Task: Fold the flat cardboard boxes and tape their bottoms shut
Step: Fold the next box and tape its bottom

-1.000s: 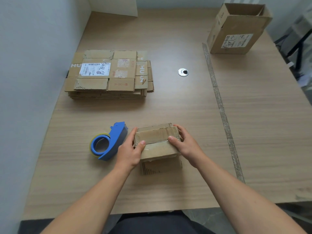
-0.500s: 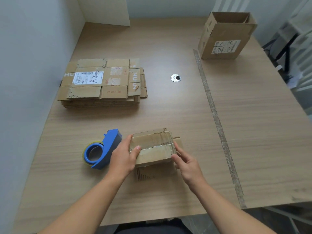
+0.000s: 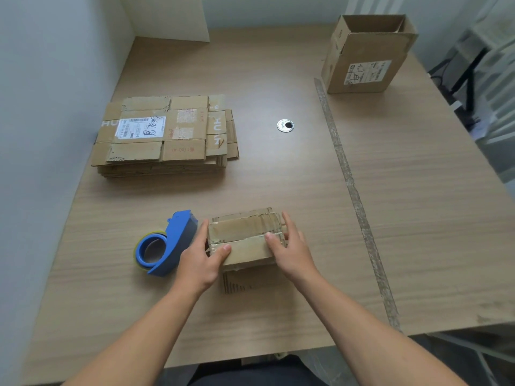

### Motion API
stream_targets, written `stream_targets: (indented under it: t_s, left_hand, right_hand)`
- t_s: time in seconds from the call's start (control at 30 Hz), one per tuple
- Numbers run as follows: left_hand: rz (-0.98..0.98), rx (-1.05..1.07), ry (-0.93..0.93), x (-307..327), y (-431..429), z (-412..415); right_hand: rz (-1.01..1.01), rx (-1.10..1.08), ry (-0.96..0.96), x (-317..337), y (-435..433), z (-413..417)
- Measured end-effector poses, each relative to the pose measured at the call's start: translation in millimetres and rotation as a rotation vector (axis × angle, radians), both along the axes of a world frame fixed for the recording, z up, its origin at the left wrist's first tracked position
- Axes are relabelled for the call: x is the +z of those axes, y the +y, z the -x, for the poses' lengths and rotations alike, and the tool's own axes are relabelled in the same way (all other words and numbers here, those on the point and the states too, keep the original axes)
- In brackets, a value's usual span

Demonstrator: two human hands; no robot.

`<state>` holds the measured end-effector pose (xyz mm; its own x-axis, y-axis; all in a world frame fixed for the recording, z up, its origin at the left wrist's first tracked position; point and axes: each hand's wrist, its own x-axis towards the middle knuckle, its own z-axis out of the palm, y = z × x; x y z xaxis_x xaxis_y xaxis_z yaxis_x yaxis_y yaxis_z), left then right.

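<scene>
Cardboard, folded into a small box point(image 3: 245, 240), sits bottom-up on the wooden bench point(image 3: 418, 218), near its front edge, with its flaps closed on top. The left hand point(image 3: 199, 260) clasps the box's left end, thumb on top. The right hand point(image 3: 289, 252) clasps the right end, thumb pressed on the flaps. A blue tape dispenser point(image 3: 167, 243) lies just left of the left hand. A stack of flat boxes point(image 3: 164, 135) lies further back on the left.
</scene>
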<state>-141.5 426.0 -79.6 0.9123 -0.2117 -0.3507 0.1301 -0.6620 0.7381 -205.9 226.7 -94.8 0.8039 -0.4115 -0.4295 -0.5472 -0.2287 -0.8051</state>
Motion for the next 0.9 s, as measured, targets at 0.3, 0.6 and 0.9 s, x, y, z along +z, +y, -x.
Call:
stream_targets:
  t_s: [0.3,0.6,0.9]
  left_hand:
    - [0.055,0.11,0.046,-6.9,-6.2,-3.0]
    - [0.055,0.057,0.02,-1.8,-7.5,-5.6]
    - [-0.009,0.144,0.023,-1.6,-18.9,-4.8]
  right_hand:
    - [0.061,-0.075,-0.022,-1.0,-0.5,-15.7]
    - [0.086,0.177,0.003,11.7,-18.0,-33.6]
    - [0.24,0.171,0.029,5.1,1.4,-35.8]
